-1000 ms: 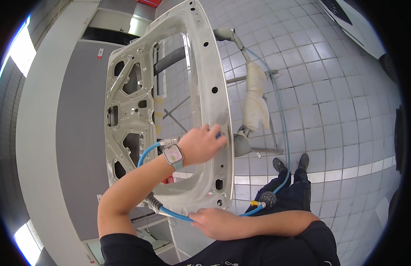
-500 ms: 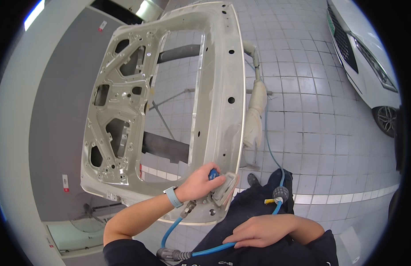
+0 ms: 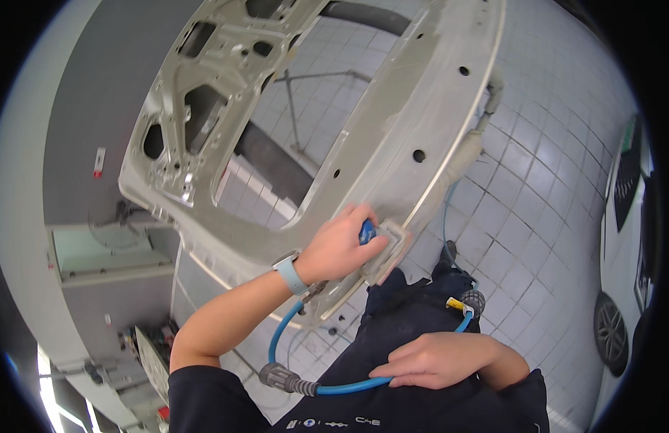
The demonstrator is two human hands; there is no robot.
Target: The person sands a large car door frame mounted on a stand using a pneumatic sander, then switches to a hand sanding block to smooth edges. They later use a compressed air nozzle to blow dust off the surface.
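Note:
My left hand [image 3: 342, 249], wearing a watch with a pale band, is closed round the blue top of an air sander [image 3: 368, 231]. The sander's flat pad [image 3: 388, 252] rests on the near right rim of a beige-grey car tailgate panel [image 3: 392, 137], beside its edge. A blue air hose [image 3: 349, 387] runs from the tool through a grey ribbed coupling [image 3: 280, 377] and across my body. My right hand [image 3: 428, 361] holds this hose at waist height, fingers curled over it. The sander's underside is hidden.
A dark padded stand arm [image 3: 277, 166] shows through the panel's window opening. The hose continues past a dark round fitting with a yellow tag [image 3: 461, 306] down to the tiled floor [image 3: 536, 173]. A white car [image 3: 623, 238] stands at right; a grey wall [image 3: 96, 115] is at left.
My view has turned, so the panel now slants and the white car sits lower. The sander has moved along the rim, away from the near corner. My right hand stays on the hose.

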